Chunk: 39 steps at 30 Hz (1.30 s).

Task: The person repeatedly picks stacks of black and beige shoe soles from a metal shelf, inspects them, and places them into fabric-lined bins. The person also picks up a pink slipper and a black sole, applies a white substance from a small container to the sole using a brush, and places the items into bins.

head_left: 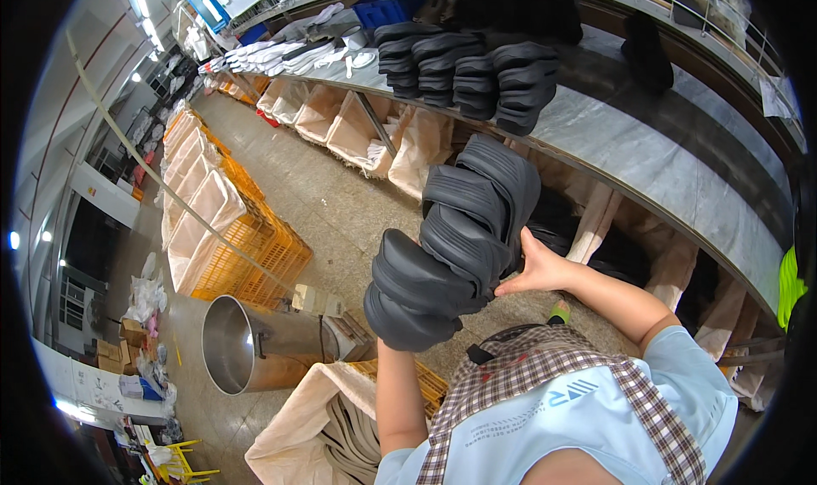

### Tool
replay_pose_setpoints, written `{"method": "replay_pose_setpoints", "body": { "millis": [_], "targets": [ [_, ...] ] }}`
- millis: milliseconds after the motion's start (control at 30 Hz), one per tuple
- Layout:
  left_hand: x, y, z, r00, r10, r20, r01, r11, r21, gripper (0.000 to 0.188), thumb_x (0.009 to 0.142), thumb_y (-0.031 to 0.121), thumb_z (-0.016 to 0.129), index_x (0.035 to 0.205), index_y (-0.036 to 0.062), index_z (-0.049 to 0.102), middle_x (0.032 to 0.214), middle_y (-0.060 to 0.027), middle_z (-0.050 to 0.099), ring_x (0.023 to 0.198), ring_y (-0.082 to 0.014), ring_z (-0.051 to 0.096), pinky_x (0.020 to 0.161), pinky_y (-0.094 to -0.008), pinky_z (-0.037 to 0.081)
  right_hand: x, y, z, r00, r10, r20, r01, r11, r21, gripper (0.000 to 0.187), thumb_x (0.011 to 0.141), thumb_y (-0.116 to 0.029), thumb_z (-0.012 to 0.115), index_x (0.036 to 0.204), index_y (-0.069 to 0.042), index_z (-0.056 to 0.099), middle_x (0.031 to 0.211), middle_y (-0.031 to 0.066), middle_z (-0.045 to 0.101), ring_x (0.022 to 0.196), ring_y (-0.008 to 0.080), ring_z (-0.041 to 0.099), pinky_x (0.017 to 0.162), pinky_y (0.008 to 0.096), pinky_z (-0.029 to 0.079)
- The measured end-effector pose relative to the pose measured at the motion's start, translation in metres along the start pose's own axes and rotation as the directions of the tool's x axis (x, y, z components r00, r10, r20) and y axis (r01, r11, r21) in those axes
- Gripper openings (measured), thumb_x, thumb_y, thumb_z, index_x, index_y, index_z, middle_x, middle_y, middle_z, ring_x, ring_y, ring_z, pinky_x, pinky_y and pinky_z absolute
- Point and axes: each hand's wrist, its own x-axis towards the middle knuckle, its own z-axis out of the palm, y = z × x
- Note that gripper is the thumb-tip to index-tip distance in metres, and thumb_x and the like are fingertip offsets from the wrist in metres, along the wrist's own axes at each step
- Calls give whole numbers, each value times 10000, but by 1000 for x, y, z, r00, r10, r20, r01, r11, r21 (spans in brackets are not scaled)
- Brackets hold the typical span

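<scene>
A bundle of dark grey moulded shoe soles point(464, 238), nested together in several stacks, is held in the air in front of my body. My right hand point(545, 268) presses against the right side of the bundle, thumb raised and fingers reaching underneath. At the bundle's near left end my left forearm point(400, 396) runs up beneath the soles; that hand is hidden by them, bearing the load from below. More stacks of dark soles point(477, 72) stand along the bench edge just beyond.
A long grey workbench point(621, 132) crosses to the right, with white pieces point(281, 57) and a blue bin point(393, 7) farther along. Lined orange crates point(272, 251) line the left aisle. A steel drum point(228, 349) and a lined basket of beige strips point(285, 434) stand near me.
</scene>
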Motion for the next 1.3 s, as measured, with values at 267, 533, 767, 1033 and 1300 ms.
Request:
{"method": "replay_pose_setpoints", "body": {
  "millis": [267, 533, 767, 1033, 1300],
  "targets": [
    [-6, 22, 11, 997, -71, -9, 66, 956, -287, 478, 819, 239, 652, 1240, 78, 493, 1225, -82, 526, 1138, -221, 483, 995, -352, 357, 1, 36, 6, 978, -183, -97, 183, 983, -9, 1180, 603, -304, 865, 1430, 1, 81, 1441, 220, 227, 1357, 303, 222, 1111, 409, 198],
    [-45, 15, 46, 848, -380, 369, 365, -85, -927, 393, 862, 247, 551, 1189, 31, 530, 1143, -125, 572, 1054, -248, 546, 929, -391, 425, -2, 68, -15, 998, -59, -1, 59, 998, 31, 896, 711, -235, 748, 1407, -26, 225, 1416, 167, 318, 1326, 267, 297, 1101, 389, 240],
    [-63, -19, 33, 778, -396, 488, 355, -365, -861, 374, 899, 255, 463, 1144, -10, 562, 1070, -164, 613, 980, -272, 601, 871, -425, 484, -12, 55, -9, 986, 58, 157, -109, 935, 337, 593, 853, -144, 605, 1381, -44, 354, 1395, 124, 393, 1298, 225, 359, 1094, 368, 271],
    [-78, -8, 20, 796, -363, 484, 245, -538, -807, 393, 917, 204, 393, 1114, -92, 560, 1034, -230, 628, 881, -305, 654, 768, -436, 554, -27, 32, 3, 920, 179, 349, -392, 368, 843, 658, 845, -459, 586, 1301, -55, 337, 1312, 117, 415, 1190, 194, 446, 1028, 330, 350],
    [-73, -9, 19, 785, -377, 492, 267, -510, -818, 402, 925, 209, 369, 1125, -86, 555, 1066, -229, 618, 932, -316, 638, 824, -445, 534, -20, 31, 2, 900, 240, 364, -433, 597, 676, 753, 790, -343, 663, 1341, -16, 267, 1342, 141, 365, 1241, 220, 381, 1030, 352, 325]
  ]
}}
